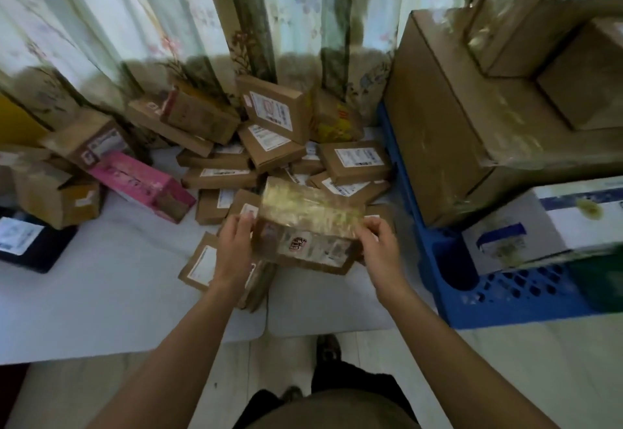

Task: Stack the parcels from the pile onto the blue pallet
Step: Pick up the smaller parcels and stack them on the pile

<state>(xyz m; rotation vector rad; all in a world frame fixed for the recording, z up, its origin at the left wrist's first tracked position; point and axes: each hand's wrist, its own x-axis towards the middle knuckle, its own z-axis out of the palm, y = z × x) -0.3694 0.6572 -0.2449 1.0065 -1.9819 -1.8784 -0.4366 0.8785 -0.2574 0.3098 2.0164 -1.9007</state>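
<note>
1. We grip a taped parcel (pixel 305 236) by both ends, left hand (pixel 236 243) and right hand (pixel 379 243), above the pile (pixel 269 165)
2. Pallet (pixel 505 290) waits at 3 o'clock
3. Glossy tape could slip from our fingertips, dropping it

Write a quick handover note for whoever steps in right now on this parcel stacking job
Left hand and right hand: each grips one end of a taped brown parcel, held above the pile.
Blue pallet is to the right; it already carries a large brown box, smaller boxes on top of that, and a white and blue box.
Done: several boxes stacked.
Left: set the held parcel on the pallet, then move the many parcels still on the white mat, including the pink one.
</note>
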